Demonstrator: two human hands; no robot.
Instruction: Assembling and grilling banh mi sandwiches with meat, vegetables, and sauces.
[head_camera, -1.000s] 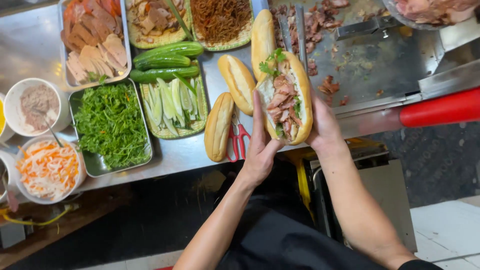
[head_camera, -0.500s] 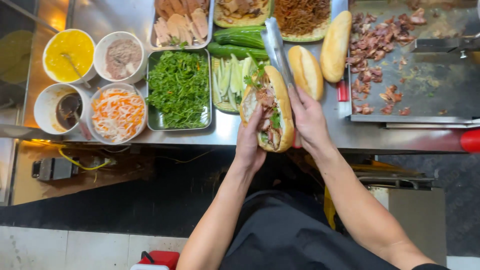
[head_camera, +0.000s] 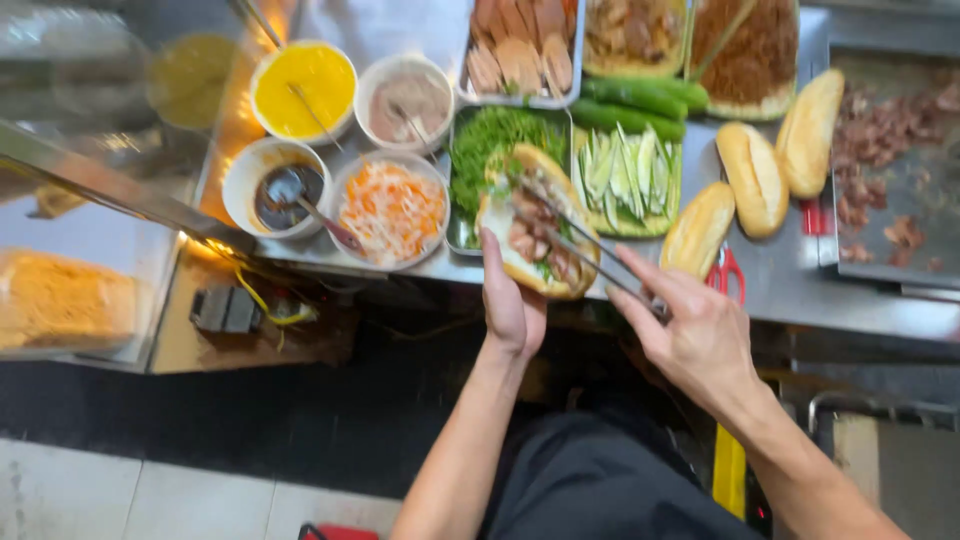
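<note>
The left hand (head_camera: 512, 305) cups the filled sandwich (head_camera: 535, 222) over the counter (head_camera: 800, 290), fingers curled under it, while the right hand (head_camera: 695, 335) pinches tongs (head_camera: 580, 245) into the filling.

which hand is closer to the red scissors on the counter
Right. The right hand, holding tongs, sits just beside the red scissors. The left hand is farther off, under the filled sandwich.

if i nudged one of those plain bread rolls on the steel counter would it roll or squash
The plain bread rolls are long ovals lying flat on the steel counter, so one would probably slide or pivot rather than roll far. The crust looks dry and firm, so it is likely light and would dent only under a hard press.
</note>
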